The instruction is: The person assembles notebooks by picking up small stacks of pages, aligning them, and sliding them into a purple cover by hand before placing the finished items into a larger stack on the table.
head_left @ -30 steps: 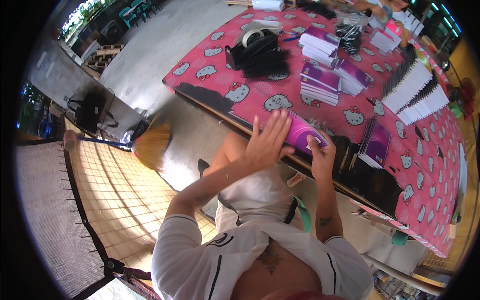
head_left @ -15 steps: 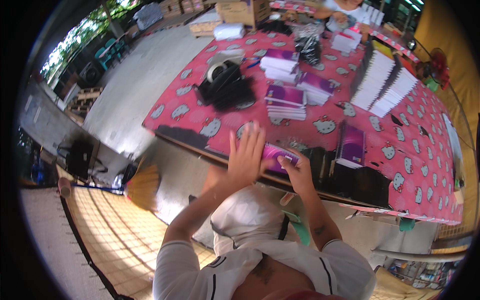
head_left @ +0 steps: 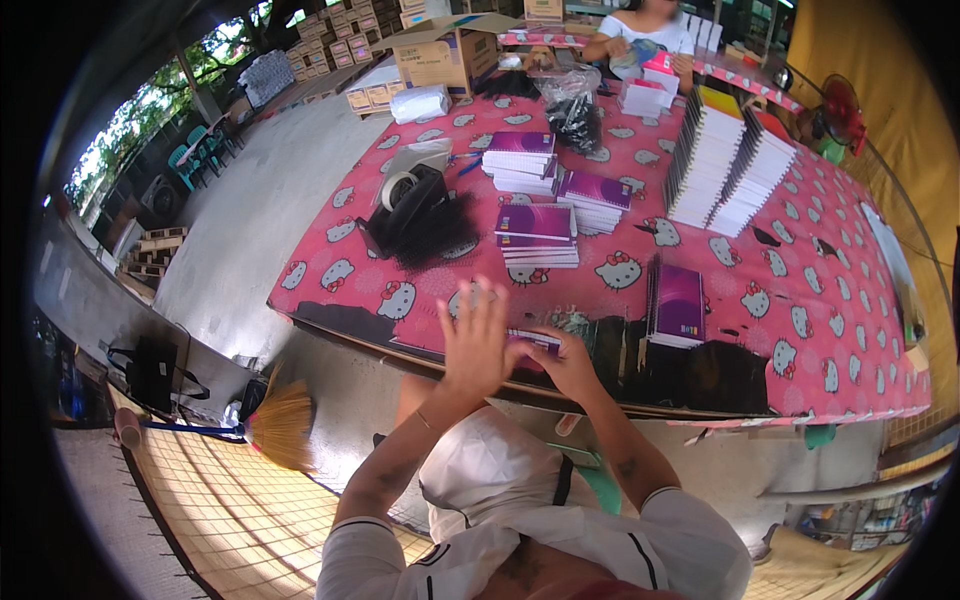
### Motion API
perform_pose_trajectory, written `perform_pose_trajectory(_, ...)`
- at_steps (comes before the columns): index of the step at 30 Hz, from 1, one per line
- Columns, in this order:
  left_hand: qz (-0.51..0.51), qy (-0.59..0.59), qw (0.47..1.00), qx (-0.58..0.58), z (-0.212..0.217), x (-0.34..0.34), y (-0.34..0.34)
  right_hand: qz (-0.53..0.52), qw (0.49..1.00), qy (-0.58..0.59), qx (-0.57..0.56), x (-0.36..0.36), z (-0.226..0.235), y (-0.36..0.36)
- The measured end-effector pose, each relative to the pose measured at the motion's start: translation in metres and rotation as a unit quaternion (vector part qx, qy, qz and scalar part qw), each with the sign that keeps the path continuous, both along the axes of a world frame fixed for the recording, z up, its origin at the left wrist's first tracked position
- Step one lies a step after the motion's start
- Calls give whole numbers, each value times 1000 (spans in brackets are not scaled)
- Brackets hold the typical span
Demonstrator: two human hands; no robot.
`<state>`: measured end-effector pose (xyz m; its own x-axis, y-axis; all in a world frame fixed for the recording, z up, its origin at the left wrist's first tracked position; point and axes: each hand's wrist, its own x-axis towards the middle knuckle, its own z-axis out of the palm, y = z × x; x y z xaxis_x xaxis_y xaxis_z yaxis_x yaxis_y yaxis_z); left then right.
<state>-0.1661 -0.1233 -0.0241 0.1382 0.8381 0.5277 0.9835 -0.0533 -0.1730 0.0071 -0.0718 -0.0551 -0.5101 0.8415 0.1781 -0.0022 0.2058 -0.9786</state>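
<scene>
You see bright daylight entering from the upper left; the pink table (head_left: 780,300) is evenly lit. Fisheye bending curves the edges, the rim is black, and your left hand (head_left: 475,345) blurs.

A long table (head_left: 800,330) is carrying a pink cartoon-cat cloth. Stacks of purple spiral notebooks (head_left: 537,235) are lying on it near the middle, with a black tape dispenser (head_left: 410,205) sitting to their left. Two tall leaning rows of notebooks (head_left: 725,160) are standing farther back, and a cardboard box (head_left: 450,50) is resting at the far end.
</scene>
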Motion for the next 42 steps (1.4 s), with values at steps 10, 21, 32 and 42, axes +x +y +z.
perform_pose_trajectory(10,-76,-66,993,-53,-38,22,-29,-5,999,-8,35,-4,-7,2)
perform_pose_trajectory(21,-98,-129,983,-86,-28,31,-33,31,997,-19,74,0,-8,7)
perform_pose_trajectory(32,-164,-184,969,16,10,15,-6,39,998,-48,8,0,2,9)
perform_pose_trajectory(42,-214,-269,939,-24,19,17,-6,79,996,-26,31,46,32,23)
